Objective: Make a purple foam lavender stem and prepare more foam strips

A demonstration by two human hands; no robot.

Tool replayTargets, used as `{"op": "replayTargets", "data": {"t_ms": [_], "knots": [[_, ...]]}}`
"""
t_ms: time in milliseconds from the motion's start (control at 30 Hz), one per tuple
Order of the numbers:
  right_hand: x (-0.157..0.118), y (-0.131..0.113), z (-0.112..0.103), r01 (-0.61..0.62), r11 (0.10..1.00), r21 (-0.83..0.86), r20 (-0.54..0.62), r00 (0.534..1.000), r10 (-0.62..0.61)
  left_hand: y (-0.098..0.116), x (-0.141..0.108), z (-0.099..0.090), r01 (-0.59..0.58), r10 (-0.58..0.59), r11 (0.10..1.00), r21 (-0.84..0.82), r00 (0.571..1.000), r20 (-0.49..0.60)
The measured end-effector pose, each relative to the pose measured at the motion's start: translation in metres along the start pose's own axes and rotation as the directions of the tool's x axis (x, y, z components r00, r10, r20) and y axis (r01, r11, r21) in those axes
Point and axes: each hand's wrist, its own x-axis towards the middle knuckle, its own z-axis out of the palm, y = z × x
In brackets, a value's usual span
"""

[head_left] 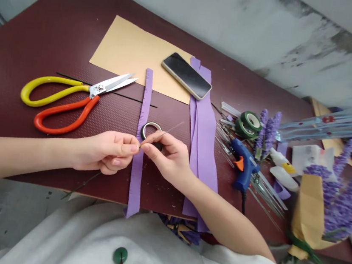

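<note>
My left hand (109, 151) is closed, its thumb and forefinger pinching at the same spot as my right hand (169, 155). A thin wire (175, 127) sticks out up and right from my right fingers. From beneath my left hand a dark green length (81, 185) of it runs down past the table edge. What lies between the fingertips is mostly hidden. Behind my right fingers is a roll of dark tape (144, 131), partly covered. A fringed purple paper strip (146, 102) lies lengthwise under the hands.
Scissors (96, 90) with yellow and red handles lie at left over a dark stem (135, 99). Beyond are tan paper (125, 44), a phone (187, 75) and purple sheets (205, 144). Right: a blue glue gun (245, 164), green tape rolls (249, 124), purple flowers (351, 205).
</note>
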Motion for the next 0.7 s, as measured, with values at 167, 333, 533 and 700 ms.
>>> {"op": "replayTargets", "data": {"t_ms": [167, 333, 533, 700], "knots": [[0.001, -0.0009, -0.0005, 0.035, 0.999, -0.013, -0.01, 0.999, -0.035, 0.0007, -0.0004, 0.0003, -0.023, 0.023, 1.0, -0.007, 1.0, 0.008], [0.0003, 0.0004, -0.0023, 0.055, 0.998, 0.009, 0.008, 0.998, -0.055, 0.0003, -0.0004, -0.0019, -0.015, 0.015, 1.0, 0.001, 0.999, 0.043], [-0.0001, -0.0012, -0.0015, 0.039, 0.999, 0.0, -0.005, 0.999, -0.039, 0.0021, -0.0023, 0.0015, -0.009, 0.009, 0.999, 0.033, 1.0, -0.006], [0.0004, -0.0011, -0.0023, 0.084, 0.995, -0.054, -0.01, 0.996, -0.085, 0.0033, -0.003, 0.0027, -0.042, 0.043, 0.998, 0.041, 0.998, -0.034]]}}
